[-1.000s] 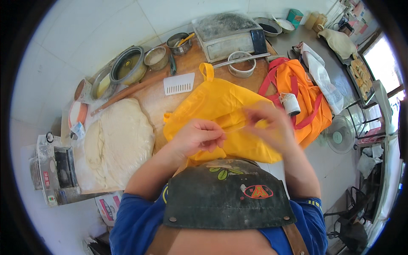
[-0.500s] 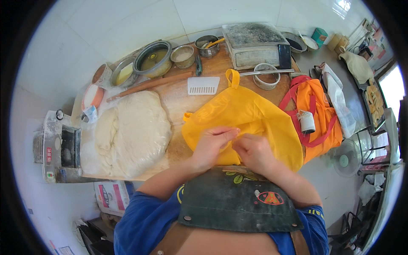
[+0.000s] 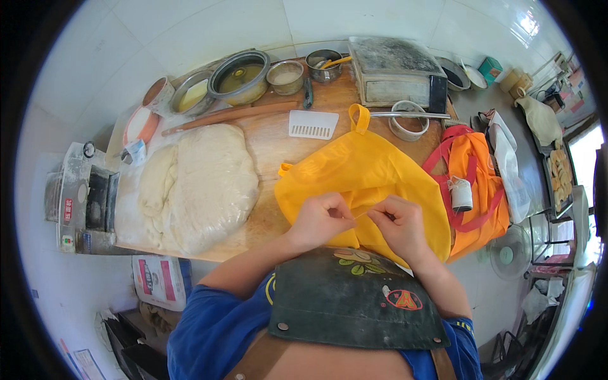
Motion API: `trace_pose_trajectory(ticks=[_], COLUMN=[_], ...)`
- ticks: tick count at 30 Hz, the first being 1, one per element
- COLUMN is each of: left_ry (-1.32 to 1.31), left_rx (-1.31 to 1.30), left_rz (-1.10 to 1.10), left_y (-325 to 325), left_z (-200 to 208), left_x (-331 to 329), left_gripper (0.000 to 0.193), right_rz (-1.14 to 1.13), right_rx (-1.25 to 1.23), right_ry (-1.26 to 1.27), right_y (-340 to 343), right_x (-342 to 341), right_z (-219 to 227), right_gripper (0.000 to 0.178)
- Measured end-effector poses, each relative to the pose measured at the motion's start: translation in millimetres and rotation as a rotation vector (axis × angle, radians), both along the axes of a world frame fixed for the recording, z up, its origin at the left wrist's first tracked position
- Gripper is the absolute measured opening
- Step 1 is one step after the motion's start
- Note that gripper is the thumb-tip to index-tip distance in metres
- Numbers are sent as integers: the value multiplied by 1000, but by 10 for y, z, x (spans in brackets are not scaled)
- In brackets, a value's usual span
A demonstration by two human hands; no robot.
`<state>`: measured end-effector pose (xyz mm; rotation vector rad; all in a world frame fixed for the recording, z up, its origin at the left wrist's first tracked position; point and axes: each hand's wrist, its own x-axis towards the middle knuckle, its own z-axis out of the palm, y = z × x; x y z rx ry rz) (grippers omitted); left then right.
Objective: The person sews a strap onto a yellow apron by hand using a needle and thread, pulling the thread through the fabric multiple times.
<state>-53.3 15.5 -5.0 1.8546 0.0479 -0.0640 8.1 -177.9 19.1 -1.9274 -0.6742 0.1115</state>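
Note:
A yellow cloth apron with loops lies spread on the wooden board, below both hands. My left hand is pinched, thumb against fingertips. Close to it on the right, my right hand pinches too. A fine pale thread runs across the small gap between the fingertips; whether a needle is there is too small to tell. Off to the right, a spool of white thread rests on an orange cloth bag with red straps.
Plastic-covered dough fills the board's left side. Behind it are a rolling pin, a white slotted scraper and several bowls. A scale stands at the back, with a small bowl before it. A fan is at right.
My hands have moved apart a little, the right one rightward, and the thread now shows between them. The whole view has shifted slightly.

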Motion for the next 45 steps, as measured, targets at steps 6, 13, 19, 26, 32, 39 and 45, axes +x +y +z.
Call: trace_pose_trajectory(ticks=[6,13,19,26,32,39,45], left_ry=[-16,124,66,345,-101,714,810], left_rx=[-403,-579,314,-868,-547,-330,-545], left_rz=[-58,36,336,505,174,181,378], left_y=[52,235,911,1318,926,818,805], left_z=[-57,-226,-615,-915,1061,-697,-1092], left_x=[35,-108,-218,422,311,-482,-646], left_gripper=[13,14,33,42,47,52,42], right_rz=[-85,103,-366,-372,-370,45,-437], right_rx=[84,85,-214,-151,-208,-662,-384], right_ry=[249,328,-418,32,-176,663,516], right_y=[-91,-221,-527,-408,-1245,-1732,-1375], right_x=[-27,-67,942,1247,458,-151,508], right_z=[-130,-197,-571,-414,688,-397,-1115], right_gripper=[8,13,30,27,15,29,36])
